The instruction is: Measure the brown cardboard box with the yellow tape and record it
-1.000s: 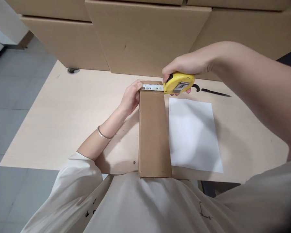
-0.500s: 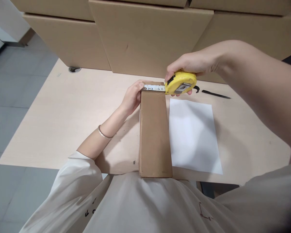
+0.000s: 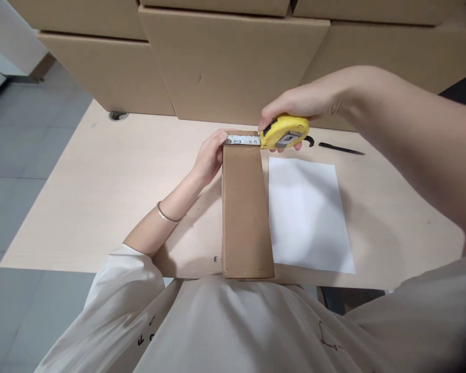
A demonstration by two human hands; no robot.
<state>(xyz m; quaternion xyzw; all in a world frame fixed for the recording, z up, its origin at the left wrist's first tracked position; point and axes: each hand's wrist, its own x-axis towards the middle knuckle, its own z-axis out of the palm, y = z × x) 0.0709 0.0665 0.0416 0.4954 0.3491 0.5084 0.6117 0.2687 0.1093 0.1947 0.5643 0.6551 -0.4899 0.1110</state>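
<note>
A narrow brown cardboard box (image 3: pixel 245 207) lies lengthwise on the light wooden desk (image 3: pixel 108 181), reaching from the desk's front edge away from me. My right hand (image 3: pixel 295 103) grips a yellow tape measure (image 3: pixel 284 132) at the box's far right corner. Its white blade (image 3: pixel 244 140) stretches across the box's far end. My left hand (image 3: pixel 208 155) pinches the blade's tip against the box's far left corner. A thin bracelet circles my left wrist.
A white sheet of paper (image 3: pixel 306 212) lies just right of the box. A black pen (image 3: pixel 339 149) rests beyond it. Large cardboard boxes (image 3: pixel 233 62) stand stacked along the desk's far side. Grey floor shows at the left.
Both hands, the tape and the box keep their places. Only the view shifted slightly.
</note>
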